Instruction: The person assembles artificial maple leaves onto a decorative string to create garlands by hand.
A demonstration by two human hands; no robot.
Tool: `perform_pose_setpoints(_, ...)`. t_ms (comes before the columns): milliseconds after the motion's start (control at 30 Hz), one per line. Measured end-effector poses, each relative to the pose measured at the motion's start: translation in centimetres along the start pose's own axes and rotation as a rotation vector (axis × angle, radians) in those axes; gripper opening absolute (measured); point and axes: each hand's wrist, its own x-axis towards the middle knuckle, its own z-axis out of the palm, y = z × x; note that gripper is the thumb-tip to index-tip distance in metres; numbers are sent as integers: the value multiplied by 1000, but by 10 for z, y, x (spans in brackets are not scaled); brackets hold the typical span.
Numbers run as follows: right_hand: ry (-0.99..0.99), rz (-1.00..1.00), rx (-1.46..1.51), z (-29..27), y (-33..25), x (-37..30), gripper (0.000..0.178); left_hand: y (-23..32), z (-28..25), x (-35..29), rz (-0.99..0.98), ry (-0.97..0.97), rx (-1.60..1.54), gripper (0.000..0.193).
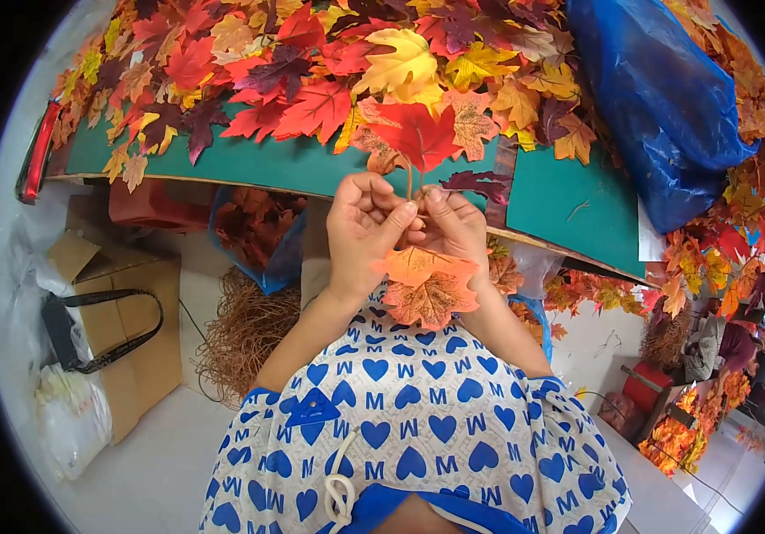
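At the near edge of the green table (pixel 267 166), it's fingertip work: left hand (pixel 361 227) and right hand (pixel 457 226) both pinch thin stems (pixel 409 182), red leaf (pixel 425 135) up on the far side, orange leaves (pixel 431 301) on the near, blue bag (pixel 667 107) lying far right!

The worktop (pixel 249 165) is green, with a wooden front edge and a brown strip (pixel 502 173) parting its green surface right of the middle. Leaves (pixel 311 107) in red, orange, yellow and dark purple lie heaped along its far side, overlapping thickly, some hanging over the front edge at the left. A lone purple leaf (pixel 479 185) lies near the strip. To the right sit a thin wire scrap (pixel 578 210) and a crumpled blue bag (pixel 658 116). Below, the pale tiled floor (pixel 196 351) carries a cardboard box (pixel 138 338) and a brown wire bundle (pixel 245 329).
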Motion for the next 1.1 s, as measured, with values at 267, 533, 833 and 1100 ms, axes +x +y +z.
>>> perform_pose_setpoints(267, -12, -23, -8, 0, 2, 1, 19, 0, -1, 2, -14, -4, 3, 26)
perform_pose_setpoints(533, -17, -50, -21, -2, 5, 2, 18, 1, -3, 3, -18, -12, 0, 27)
perform_pose_setpoints(833, -1, -36, -37, -4, 1, 3, 18, 1, -2, 2, -58, -23, 1, 28)
perform_pose_setpoints(1100, -26, -88, -182, -7, 4, 3, 19, 2, -5, 5, -49, -35, 11, 28)
